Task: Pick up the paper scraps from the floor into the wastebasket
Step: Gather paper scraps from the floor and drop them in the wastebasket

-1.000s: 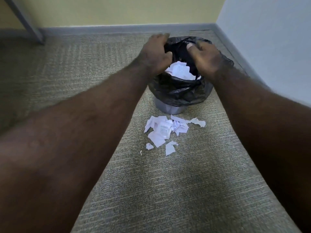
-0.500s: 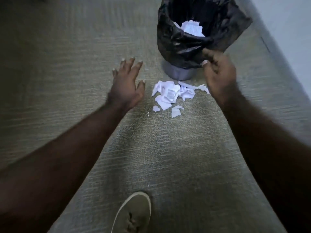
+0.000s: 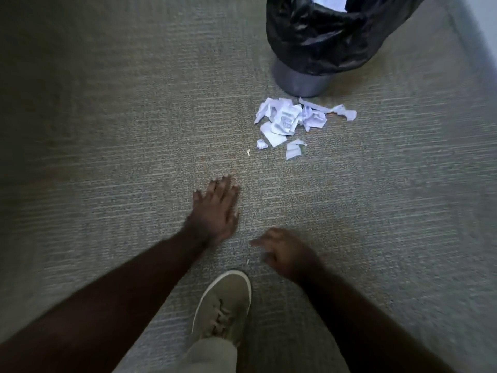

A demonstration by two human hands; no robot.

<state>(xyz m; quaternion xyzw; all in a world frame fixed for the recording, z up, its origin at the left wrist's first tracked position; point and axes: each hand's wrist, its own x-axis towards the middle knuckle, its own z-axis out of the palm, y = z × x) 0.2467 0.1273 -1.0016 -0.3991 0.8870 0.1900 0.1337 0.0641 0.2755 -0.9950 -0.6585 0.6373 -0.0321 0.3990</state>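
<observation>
The paper scraps [image 3: 295, 122] lie on the carpet just in front of the wastebasket [image 3: 304, 79]. The left hand [image 3: 215, 208], fingers spread and empty, hovers well short of them; the blurred right hand [image 3: 285, 254] seems loosely curled, holding nothing, likely poised to gather.

Office-like room, low-pile grey carpet [image 3: 107, 130], bag-lined wastebasket [image 3: 304, 82]
</observation>
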